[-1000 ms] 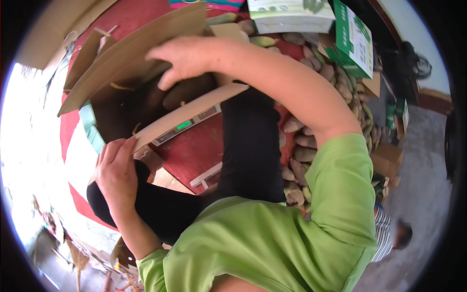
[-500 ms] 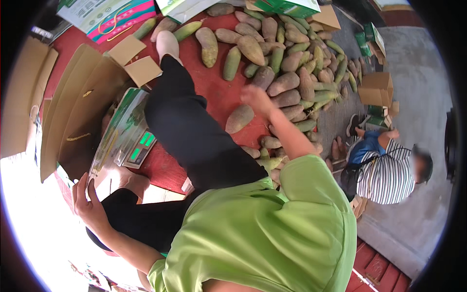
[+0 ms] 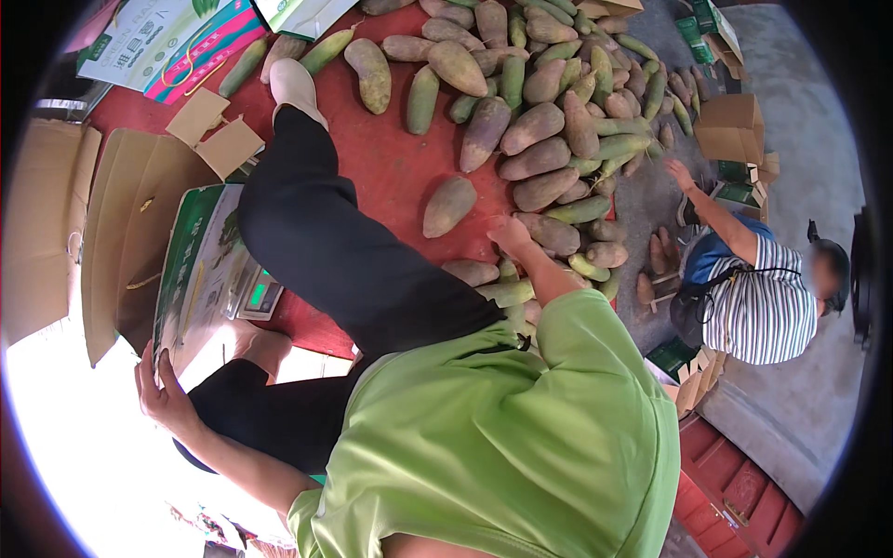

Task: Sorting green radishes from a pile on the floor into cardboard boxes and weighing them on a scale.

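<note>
My left hand [image 3: 169,402] is at the near edge of an opened carton, its fingers closed around the edge of the green-and-white printed flap [image 3: 197,251]. The flap partly covers a scale with a green-lit display [image 3: 260,293]. My right hand [image 3: 510,234] hovers at the near side of the red floor covering, its fingers partly curled. Just right of it lies a purplish-brown radish [image 3: 551,234]; whether the hand touches it is unclear. A lone radish [image 3: 449,206] rests to its left, apart from the large pile of green and purple-brown radishes [image 3: 533,128].
Brown carton panels [image 3: 126,219] stand upright at the left. Printed boxes [image 3: 172,46] lie at the far left. Another person [image 3: 763,298] in a striped shirt sits at the right, one arm stretched out, near an open brown carton [image 3: 730,128]. My black-trousered leg [image 3: 316,223] crosses the middle.
My right hand has come nearer to me. The printed flap now covers more of the scale. The person at the right has stretched out an arm. My view has shifted slightly.
</note>
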Action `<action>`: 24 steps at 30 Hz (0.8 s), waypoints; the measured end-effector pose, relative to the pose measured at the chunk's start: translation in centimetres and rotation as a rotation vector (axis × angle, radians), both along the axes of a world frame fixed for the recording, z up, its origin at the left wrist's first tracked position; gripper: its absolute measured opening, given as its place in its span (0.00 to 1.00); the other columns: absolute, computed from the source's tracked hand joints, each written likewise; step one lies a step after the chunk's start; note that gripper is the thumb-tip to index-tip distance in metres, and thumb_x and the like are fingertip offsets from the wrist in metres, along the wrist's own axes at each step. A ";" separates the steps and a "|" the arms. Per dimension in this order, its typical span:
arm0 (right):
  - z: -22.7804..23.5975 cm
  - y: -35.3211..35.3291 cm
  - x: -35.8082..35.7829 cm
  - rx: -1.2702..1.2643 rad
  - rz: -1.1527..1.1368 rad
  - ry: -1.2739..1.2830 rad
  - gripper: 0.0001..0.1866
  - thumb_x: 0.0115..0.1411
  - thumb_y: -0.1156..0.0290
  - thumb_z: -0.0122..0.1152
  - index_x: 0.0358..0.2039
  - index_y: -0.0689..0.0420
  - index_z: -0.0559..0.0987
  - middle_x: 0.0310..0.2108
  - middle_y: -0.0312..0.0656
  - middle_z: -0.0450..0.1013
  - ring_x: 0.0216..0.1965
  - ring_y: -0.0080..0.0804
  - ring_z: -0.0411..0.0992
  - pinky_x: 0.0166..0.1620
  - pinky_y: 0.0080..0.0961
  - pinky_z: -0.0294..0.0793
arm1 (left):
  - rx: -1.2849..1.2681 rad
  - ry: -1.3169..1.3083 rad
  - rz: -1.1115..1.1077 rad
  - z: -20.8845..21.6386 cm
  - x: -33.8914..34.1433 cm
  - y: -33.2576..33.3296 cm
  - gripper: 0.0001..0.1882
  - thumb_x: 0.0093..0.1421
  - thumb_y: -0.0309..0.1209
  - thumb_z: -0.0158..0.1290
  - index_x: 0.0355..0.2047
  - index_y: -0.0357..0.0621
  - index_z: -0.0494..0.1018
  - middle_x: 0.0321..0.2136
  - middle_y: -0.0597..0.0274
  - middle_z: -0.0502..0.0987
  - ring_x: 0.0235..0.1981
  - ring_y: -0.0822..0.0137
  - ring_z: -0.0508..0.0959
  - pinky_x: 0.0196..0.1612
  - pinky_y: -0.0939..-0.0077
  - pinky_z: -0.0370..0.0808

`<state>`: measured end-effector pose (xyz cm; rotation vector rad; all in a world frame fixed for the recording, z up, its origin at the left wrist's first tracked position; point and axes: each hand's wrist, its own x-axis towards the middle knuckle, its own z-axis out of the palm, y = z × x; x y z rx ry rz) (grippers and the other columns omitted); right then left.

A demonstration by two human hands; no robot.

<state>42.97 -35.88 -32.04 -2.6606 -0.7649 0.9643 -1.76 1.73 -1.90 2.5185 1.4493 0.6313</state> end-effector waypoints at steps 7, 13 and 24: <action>-1.3 7.4 0.5 0.090 -0.662 0.333 0.30 0.47 0.57 0.69 0.50 0.53 0.70 0.44 0.41 0.71 0.43 0.37 0.71 0.43 0.48 0.72 | -0.003 -0.023 0.032 0.7 0.1 -0.3 0.11 0.57 0.20 0.54 0.41 0.37 0.76 0.30 0.56 0.77 0.31 0.63 0.76 0.35 0.73 0.73; -0.9 10.5 -1.5 0.074 -1.070 0.579 0.49 0.40 0.58 0.76 0.60 0.49 0.58 0.57 0.41 0.59 0.53 0.46 0.63 0.46 0.53 0.70 | 0.010 0.028 0.084 1.4 1.6 -0.8 0.13 0.50 0.18 0.56 0.38 0.38 0.78 0.30 0.55 0.77 0.32 0.60 0.76 0.40 0.71 0.71; -0.9 13.4 -3.2 0.130 -1.025 0.376 0.44 0.38 0.65 0.77 0.54 0.56 0.62 0.53 0.43 0.63 0.48 0.43 0.66 0.40 0.42 0.71 | 0.033 0.080 0.098 2.5 1.7 -1.3 0.12 0.46 0.30 0.61 0.32 0.42 0.78 0.27 0.63 0.76 0.29 0.62 0.75 0.33 0.69 0.72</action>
